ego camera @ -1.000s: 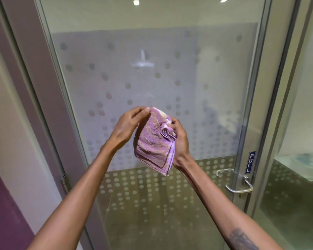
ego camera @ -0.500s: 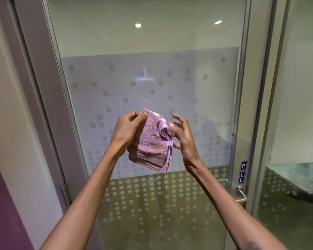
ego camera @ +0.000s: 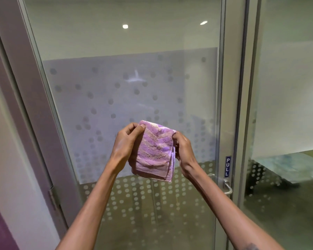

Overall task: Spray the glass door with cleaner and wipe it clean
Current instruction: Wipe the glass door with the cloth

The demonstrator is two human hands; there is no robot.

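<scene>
A person's left hand (ego camera: 126,141) pinches the upper left corner of a folded purple cloth (ego camera: 154,152), thumb pressed against curled fingers at the cloth's top edge; the right hand (ego camera: 185,150) grips the opposite side, its fingers curled round the stacked folds along the right edge; neither hand is spread, and both close on the fabric. The cloth hangs between the two hands in several layers, its lower hem loose below them and its striped terry face turned toward the camera. Both bare forearms reach up from the bottom of the frame, and a dark mark shows on the right one at the lower edge. The cloth is held in front of the glass door (ego camera: 116,87), over the lower part of its frosted band (ego camera: 188,78), which is scattered with grey dots; whether it touches the pane cannot be told. To the right of the hands a blue PULL sign (ego camera: 228,166) runs down the door's metal stile, with a metal handle (ego camera: 228,187) just below it; a grey door frame (ego camera: 25,87) with a hinge (ego camera: 52,195) stands on the left, and a second glass panel (ego camera: 287,87) on the right; two ceiling lights (ego camera: 125,26) shine through the clear upper glass.
</scene>
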